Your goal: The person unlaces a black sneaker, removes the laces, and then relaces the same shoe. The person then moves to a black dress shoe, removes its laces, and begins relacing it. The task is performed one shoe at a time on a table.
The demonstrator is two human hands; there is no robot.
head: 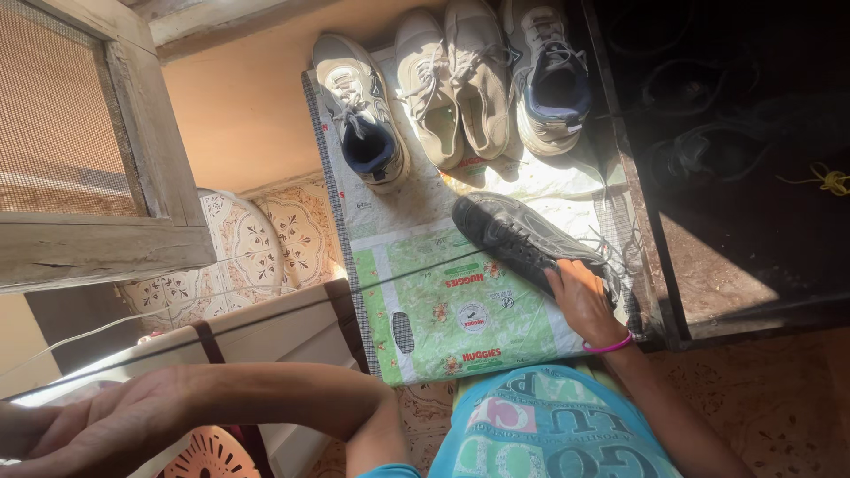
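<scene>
My right hand [582, 301], with a pink band on its wrist, grips the heel end of a dark grey sneaker [522, 239] that lies on a green and white plastic sheet [443, 314] spread on the floor. My left hand [106, 425] rests at the lower left, fingers together, on a pale edge beside a thin white cord; I cannot tell whether it grips anything. At the far end of the sheet stand a grey sneaker with a dark blue lining [361, 111], a beige pair [456, 80] and another grey and blue sneaker [549, 75].
A weathered wooden frame with mesh [106, 177] stands at the left. Patterned floor tiles [266, 239] show beside the sheet. A dark shadowed rack [735, 150] at the right holds more dark shoes. A pink plastic stool [208, 453] sits at the bottom left.
</scene>
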